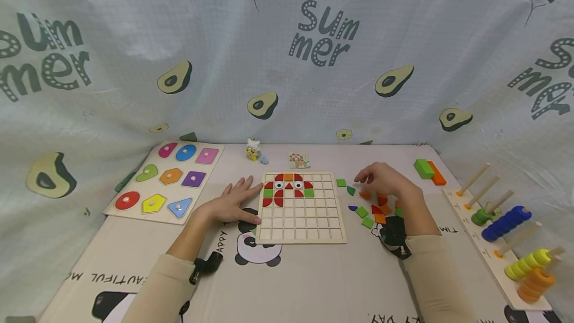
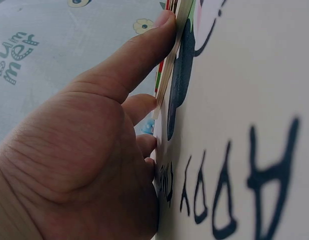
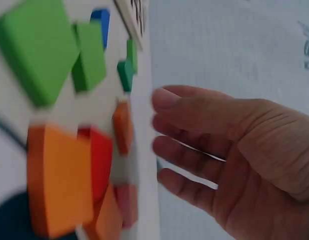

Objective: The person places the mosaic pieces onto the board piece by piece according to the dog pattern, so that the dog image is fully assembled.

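Note:
A square wooden grid board (image 1: 305, 221) lies mid-table, with red, green, orange and eye-printed tiles (image 1: 288, 186) set in its upper left cells. My left hand (image 1: 232, 204) rests beside it with fingers spread; the thumb (image 2: 149, 45) and index fingertip touch the board's left edge. Over the loose pieces on the right hovers my right hand (image 1: 386, 181), its fingers loosely bent. In the right wrist view nothing shows between those fingers (image 3: 179, 150). Below it lie an orange piece (image 3: 123, 127), a dark green quarter piece (image 1: 351, 190), green squares (image 1: 361, 212) and a blue piece (image 1: 353, 208).
Behind the board lies a small pattern card (image 1: 299, 160), with a toy figure (image 1: 253, 149) to its left. A shape puzzle (image 1: 170, 178) sits on the left. On the right are green and orange blocks (image 1: 423, 169) and a peg board with rings (image 1: 498, 253).

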The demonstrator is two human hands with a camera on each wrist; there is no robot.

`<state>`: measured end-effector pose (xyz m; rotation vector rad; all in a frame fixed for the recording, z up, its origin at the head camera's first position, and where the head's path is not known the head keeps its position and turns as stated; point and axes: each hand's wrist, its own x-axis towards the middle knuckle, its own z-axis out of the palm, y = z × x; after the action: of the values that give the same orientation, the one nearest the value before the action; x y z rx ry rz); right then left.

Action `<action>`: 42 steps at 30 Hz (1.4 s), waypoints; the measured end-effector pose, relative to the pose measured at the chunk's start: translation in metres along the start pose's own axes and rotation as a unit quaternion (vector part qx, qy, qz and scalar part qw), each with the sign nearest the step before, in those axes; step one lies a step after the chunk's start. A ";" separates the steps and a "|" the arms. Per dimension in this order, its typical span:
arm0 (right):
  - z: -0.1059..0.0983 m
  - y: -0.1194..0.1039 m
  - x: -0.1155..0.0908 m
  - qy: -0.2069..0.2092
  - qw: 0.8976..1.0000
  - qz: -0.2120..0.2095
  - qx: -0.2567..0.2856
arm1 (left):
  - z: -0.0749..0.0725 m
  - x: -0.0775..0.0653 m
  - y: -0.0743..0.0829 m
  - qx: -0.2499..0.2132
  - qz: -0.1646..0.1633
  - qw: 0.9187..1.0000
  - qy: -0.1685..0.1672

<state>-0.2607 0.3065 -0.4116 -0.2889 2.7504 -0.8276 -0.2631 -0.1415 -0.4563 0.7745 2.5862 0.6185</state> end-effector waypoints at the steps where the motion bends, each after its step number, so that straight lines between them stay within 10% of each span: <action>1: 0.000 0.005 -0.001 -0.018 1.000 0.016 0.009 | 0.000 0.000 0.000 0.000 0.000 1.000 0.000; 18: 0.008 0.015 0.004 -0.011 0.999 -0.034 -0.007 | -0.001 -0.001 0.002 0.000 0.000 1.000 0.002; 30: 0.036 -0.075 0.025 0.025 0.974 -0.216 -0.067 | -0.002 -0.002 0.003 -0.005 0.002 1.000 0.003; 42: 0.087 -0.131 0.053 -0.070 0.957 -0.254 -0.121 | -0.001 -0.001 0.003 -0.001 0.002 1.000 0.000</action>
<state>-0.2702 0.1408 -0.4173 -1.0917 2.6699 -0.5393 -0.2615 -0.1405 -0.4536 0.7791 2.5834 0.6224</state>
